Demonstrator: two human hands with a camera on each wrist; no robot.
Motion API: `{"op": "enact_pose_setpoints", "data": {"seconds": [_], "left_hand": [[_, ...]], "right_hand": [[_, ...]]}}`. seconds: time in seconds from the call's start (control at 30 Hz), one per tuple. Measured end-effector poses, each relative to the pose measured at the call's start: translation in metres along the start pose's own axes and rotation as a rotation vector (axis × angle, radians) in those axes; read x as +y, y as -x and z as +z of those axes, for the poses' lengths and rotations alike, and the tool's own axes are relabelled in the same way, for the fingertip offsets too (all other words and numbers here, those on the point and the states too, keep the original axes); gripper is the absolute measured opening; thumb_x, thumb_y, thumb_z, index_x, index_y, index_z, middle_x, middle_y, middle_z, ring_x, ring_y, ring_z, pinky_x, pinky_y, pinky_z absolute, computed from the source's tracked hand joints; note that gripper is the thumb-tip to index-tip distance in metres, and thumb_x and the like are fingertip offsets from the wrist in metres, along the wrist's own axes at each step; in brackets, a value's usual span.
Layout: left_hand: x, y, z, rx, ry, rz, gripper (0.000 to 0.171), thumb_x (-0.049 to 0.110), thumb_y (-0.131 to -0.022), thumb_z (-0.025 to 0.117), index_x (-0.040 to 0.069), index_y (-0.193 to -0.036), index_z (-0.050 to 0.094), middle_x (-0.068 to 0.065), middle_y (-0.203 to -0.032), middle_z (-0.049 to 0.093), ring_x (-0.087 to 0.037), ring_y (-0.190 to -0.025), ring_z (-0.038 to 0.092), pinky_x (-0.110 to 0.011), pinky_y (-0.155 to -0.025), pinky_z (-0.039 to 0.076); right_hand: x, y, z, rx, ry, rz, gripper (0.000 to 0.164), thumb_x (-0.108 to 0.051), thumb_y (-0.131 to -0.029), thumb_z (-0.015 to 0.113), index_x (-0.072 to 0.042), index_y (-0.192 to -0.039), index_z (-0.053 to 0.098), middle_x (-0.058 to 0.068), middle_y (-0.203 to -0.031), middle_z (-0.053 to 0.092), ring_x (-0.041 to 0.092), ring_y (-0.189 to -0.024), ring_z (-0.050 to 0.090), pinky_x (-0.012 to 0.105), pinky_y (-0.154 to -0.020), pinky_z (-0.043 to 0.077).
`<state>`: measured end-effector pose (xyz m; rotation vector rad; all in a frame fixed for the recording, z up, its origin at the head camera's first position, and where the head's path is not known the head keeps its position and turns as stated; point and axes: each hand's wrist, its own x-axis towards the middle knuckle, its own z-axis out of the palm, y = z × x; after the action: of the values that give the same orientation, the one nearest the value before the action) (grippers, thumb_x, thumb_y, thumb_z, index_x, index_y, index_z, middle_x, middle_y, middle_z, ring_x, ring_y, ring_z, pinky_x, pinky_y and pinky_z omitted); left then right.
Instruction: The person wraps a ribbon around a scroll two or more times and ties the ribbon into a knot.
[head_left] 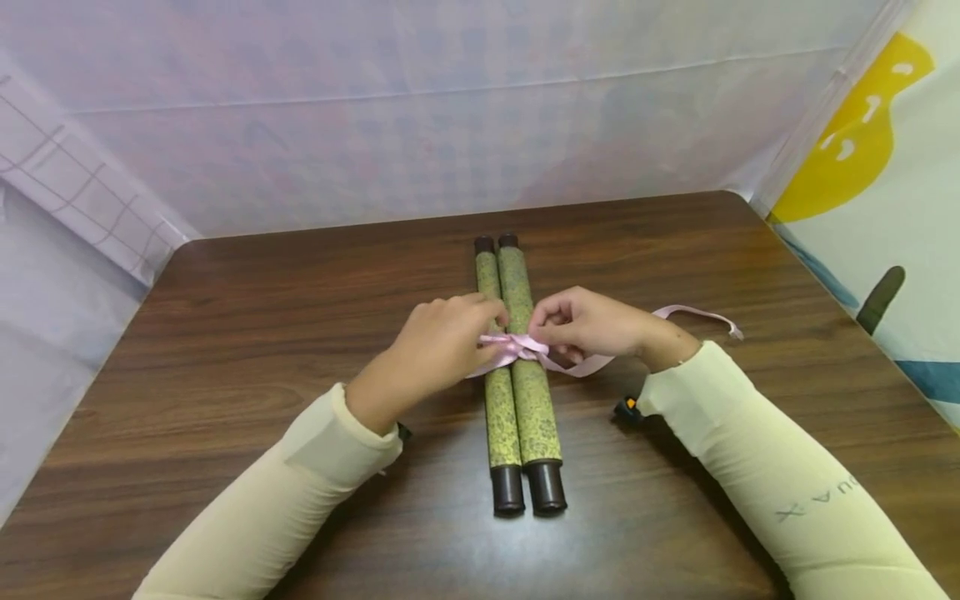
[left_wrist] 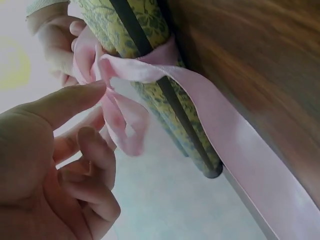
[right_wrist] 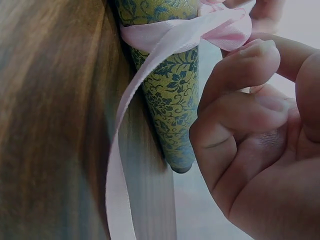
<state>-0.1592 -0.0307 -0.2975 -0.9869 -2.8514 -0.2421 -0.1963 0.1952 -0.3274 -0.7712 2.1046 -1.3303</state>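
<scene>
A scroll (head_left: 532, 408) with two rolls side by side lies lengthwise on the table. Its yellow-green cover has a dark floral pattern, and the ends are dark brown. Around its middle runs a pink ribbon (head_left: 525, 348), looped into a bow on top. My left hand (head_left: 446, 337) pinches the bow between thumb and forefinger; in the left wrist view a loop (left_wrist: 125, 122) hangs beside the fingertips. From the other side, my right hand (head_left: 592, 323) pinches the bow's right loop (right_wrist: 232, 30), its other fingers curled. Fingertips partly hide the knot.
A loose ribbon tail (head_left: 697, 311) trails rightward past the right wrist. The brown wood-grain table (head_left: 300, 292) meets a pale cloth wall (head_left: 450, 150) at the back. Beside the right cuff shows a small dark object with an orange mark (head_left: 628, 407).
</scene>
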Motion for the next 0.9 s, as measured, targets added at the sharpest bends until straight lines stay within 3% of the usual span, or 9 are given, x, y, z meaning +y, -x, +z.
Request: {"op": "enact_pose_setpoints", "data": {"seconds": [0.23, 0.5, 0.73, 0.9], "left_hand": [[-0.009, 0.004, -0.001, -0.045, 0.017, -0.041, 0.006, 0.028, -0.083, 0.070, 0.023, -0.086, 0.068, 0.007, -0.075, 0.064, -0.012, -0.060, 0.053, -0.032, -0.047, 0.047], [-0.013, 0.009, 0.002, -0.046, 0.049, -0.049, 0.007, 0.030, -0.082, 0.070, 0.024, -0.081, 0.067, 0.009, -0.070, 0.062, -0.010, -0.056, 0.052, -0.030, -0.046, 0.046], [-0.012, 0.013, 0.003, -0.045, 0.116, -0.045, 0.007, 0.031, -0.082, 0.071, 0.026, -0.080, 0.067, 0.011, -0.069, 0.063, -0.009, -0.057, 0.053, -0.029, -0.048, 0.047], [-0.013, 0.013, -0.001, -0.067, 0.279, -0.078, 0.007, 0.031, -0.082, 0.071, 0.025, -0.085, 0.069, 0.010, -0.076, 0.068, -0.004, -0.062, 0.056, -0.026, -0.054, 0.051]], "right_hand": [[-0.003, 0.002, 0.001, -0.009, -0.014, 0.018, 0.009, -0.008, -0.090, 0.060, 0.000, -0.091, 0.063, 0.006, -0.060, 0.053, 0.014, -0.045, 0.048, 0.019, -0.040, 0.037], [-0.005, 0.004, 0.005, 0.006, 0.029, -0.044, 0.005, -0.004, -0.085, 0.063, 0.000, -0.086, 0.061, 0.014, -0.064, 0.055, 0.016, -0.046, 0.049, 0.022, -0.042, 0.042], [-0.004, 0.005, 0.007, 0.124, 0.074, -0.064, 0.007, -0.007, -0.086, 0.063, -0.001, -0.086, 0.061, 0.019, -0.077, 0.061, 0.017, -0.048, 0.053, 0.024, -0.041, 0.045], [-0.008, 0.007, 0.003, 0.203, 0.053, -0.093, 0.006, -0.005, -0.084, 0.065, 0.000, -0.086, 0.061, 0.022, -0.078, 0.063, 0.021, -0.050, 0.056, 0.028, -0.044, 0.051]]}}
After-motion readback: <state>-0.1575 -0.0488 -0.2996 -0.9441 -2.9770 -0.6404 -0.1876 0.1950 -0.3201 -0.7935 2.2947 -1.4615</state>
